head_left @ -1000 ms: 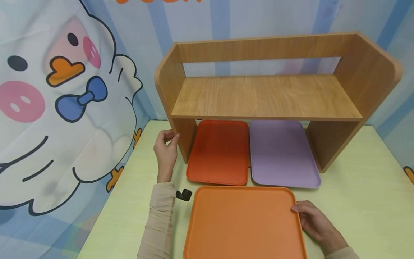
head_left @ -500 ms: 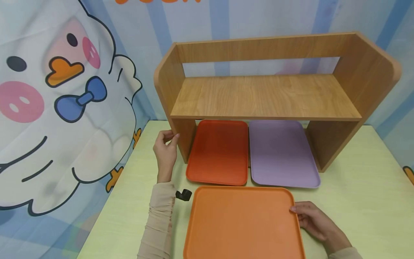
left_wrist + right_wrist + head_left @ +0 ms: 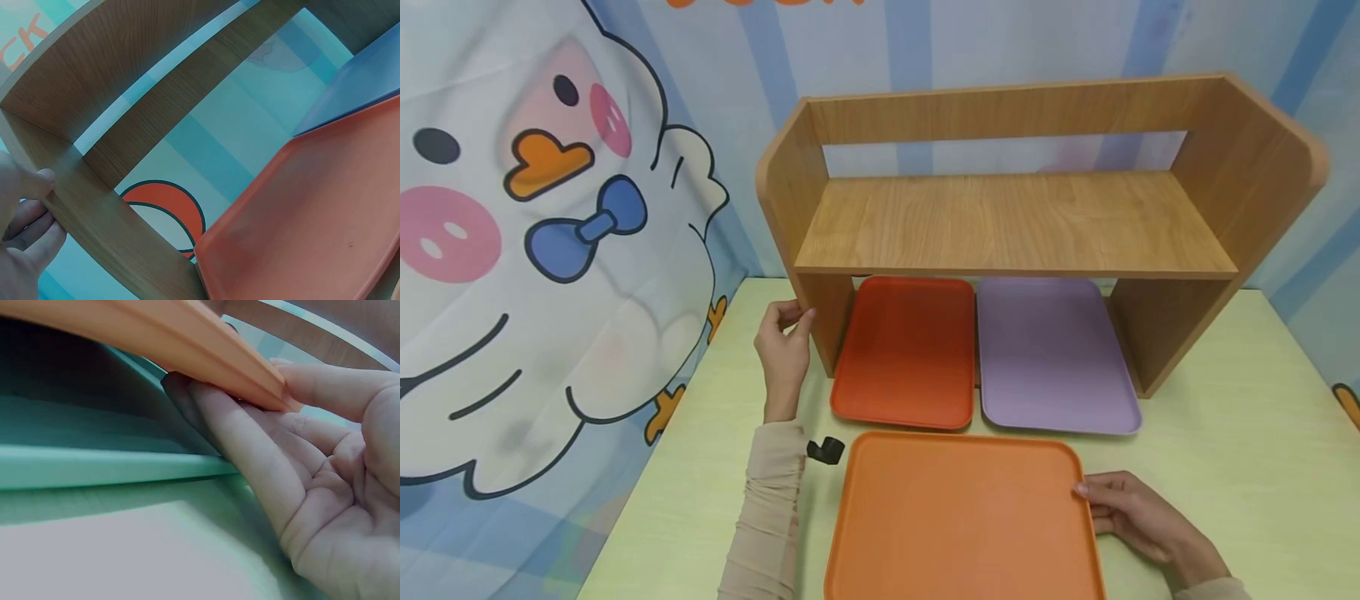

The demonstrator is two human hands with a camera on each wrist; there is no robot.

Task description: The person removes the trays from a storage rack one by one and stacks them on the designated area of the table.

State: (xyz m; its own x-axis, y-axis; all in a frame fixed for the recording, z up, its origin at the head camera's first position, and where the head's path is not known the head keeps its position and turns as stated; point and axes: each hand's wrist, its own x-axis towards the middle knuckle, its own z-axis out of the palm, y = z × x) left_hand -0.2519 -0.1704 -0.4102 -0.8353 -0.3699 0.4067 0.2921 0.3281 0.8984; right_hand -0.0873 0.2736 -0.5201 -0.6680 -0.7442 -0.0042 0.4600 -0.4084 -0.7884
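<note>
Currently gripping a two-tier wood-grain shelf unit point(image 3: 1015, 221) by its left side with the left hand point(image 3: 783, 346) and, well apart, pinching a large rectangular orange tray point(image 3: 962, 517) by its right rim with the right hand point(image 3: 1138, 521).
Readable on the blue-striped cloth backdrop point(image 3: 850, 50): orange letters "CK" point(image 3: 31, 28), cropped in the head view. Placed nearest the person, in front of a red rectangular tray point(image 3: 906, 350) and a lilac rectangular tray point(image 3: 1052, 350). Compared with a second ago, shifted slightly nearer at the tray's right corner, together with the right hand; unchanged at the left.
</note>
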